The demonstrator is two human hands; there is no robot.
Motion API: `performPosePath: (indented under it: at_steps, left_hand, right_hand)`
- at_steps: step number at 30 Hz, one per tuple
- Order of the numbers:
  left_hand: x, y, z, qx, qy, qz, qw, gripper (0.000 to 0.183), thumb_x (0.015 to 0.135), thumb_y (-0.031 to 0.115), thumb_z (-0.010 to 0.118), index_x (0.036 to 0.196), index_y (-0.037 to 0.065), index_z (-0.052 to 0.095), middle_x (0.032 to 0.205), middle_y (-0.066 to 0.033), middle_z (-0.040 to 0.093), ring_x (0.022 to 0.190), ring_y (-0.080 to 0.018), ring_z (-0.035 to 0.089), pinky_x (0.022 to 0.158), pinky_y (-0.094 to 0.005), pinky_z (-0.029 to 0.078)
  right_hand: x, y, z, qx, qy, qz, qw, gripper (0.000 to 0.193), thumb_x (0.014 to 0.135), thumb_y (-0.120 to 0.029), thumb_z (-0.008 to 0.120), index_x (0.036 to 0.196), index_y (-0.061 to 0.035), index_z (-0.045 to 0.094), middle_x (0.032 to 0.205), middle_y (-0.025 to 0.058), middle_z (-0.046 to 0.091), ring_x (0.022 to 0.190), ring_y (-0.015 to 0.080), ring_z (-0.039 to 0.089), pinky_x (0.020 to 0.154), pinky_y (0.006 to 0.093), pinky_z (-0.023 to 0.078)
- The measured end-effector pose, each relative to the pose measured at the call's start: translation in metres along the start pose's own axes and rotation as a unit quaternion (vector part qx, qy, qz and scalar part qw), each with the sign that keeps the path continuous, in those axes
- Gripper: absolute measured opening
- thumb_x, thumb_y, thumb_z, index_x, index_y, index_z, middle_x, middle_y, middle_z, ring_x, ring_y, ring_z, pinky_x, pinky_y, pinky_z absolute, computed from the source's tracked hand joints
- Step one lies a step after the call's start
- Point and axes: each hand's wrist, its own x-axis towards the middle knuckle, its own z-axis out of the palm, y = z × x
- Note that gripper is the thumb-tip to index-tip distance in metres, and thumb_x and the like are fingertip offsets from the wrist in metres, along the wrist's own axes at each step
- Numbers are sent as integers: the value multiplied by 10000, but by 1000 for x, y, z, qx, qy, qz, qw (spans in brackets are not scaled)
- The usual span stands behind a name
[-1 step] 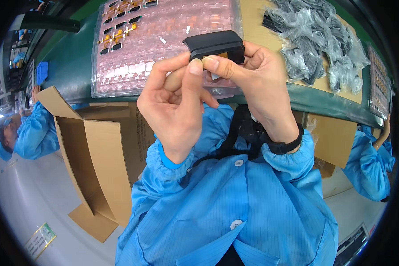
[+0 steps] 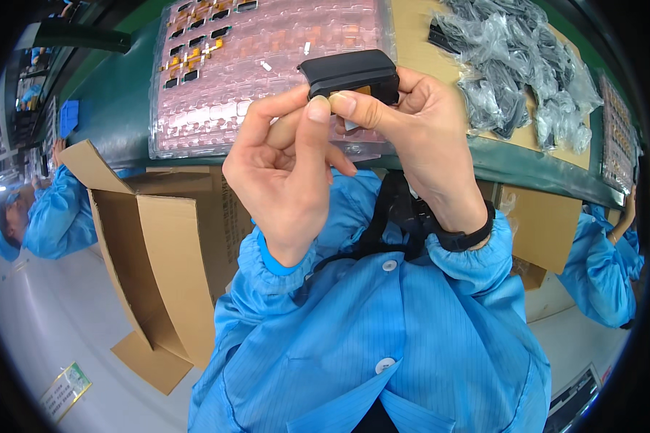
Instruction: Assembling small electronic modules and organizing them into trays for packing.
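Between both hands, above the table's near edge, is a black plastic housing (image 2: 350,71) with rounded corners. My left hand (image 2: 282,169) pinches its lower left corner with thumb and fingertips. My right hand (image 2: 430,133) grips the right end, fingers behind it and thumb pressed along the near side. The two thumb tips almost meet at the lower edge. A small orange-brown strip (image 2: 361,90) shows in the housing's opening, just above the right thumb. Fingers cover the rest of the inside. Behind lies a clear, pinkish moulded tray (image 2: 217,119) with small display parts (image 2: 195,42) at its upper left.
Plastic-wrapped black parts (image 2: 520,72) are heaped on a cardboard sheet (image 2: 581,148) at the right. An open cardboard box (image 2: 170,252) stands below the green table (image 2: 115,119) on the left, another box (image 2: 549,224) on the right. People in blue work at the left (image 2: 58,213) and right (image 2: 599,267).
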Motion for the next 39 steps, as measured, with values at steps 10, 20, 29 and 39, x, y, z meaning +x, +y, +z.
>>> performPosePath:
  at_steps: [10, 20, 29, 39]
  left_hand:
    - [7, 11, -26, -14, 8, -49, 999, 211, 945, 122, 636, 1074, -42, 607, 673, -92, 687, 477, -102, 586, 430, -207, 374]
    - [12, 28, -13, -19, 51, -115, 992, 209, 923, 170, 655, 1009, -19, 634, 593, -55, 615, 473, -110, 570, 432, -210, 359]
    - [5, 10, 5, 23, 107, 24, 994, 210, 921, 145, 693, 980, -33, 599, 748, -79, 697, 589, -45, 564, 518, -195, 433]
    - [29, -35, -25, -44, 85, -37, 995, 251, 931, 152, 685, 1076, -2, 550, 892, -70, 672, 783, -62, 574, 685, -197, 452]
  right_hand:
    - [-1, 8, 23, -86, 18, -65, 994, 195, 873, -156, 736, 946, 22, 706, 813, 44, 692, 703, 70, 625, 628, 228, 508]
    - [-11, -6, 12, -33, 29, -14, 999, 322, 960, -280, 638, 852, 14, 715, 716, 21, 649, 673, 69, 584, 629, 223, 465]
    - [-17, -6, 26, 66, 84, -46, 993, 291, 977, -228, 616, 880, 32, 704, 724, -1, 641, 678, 45, 535, 591, 211, 427]
    - [0, 35, 23, -72, 95, -77, 990, 280, 976, -211, 617, 857, 37, 667, 681, 32, 623, 606, 61, 579, 531, 215, 452]
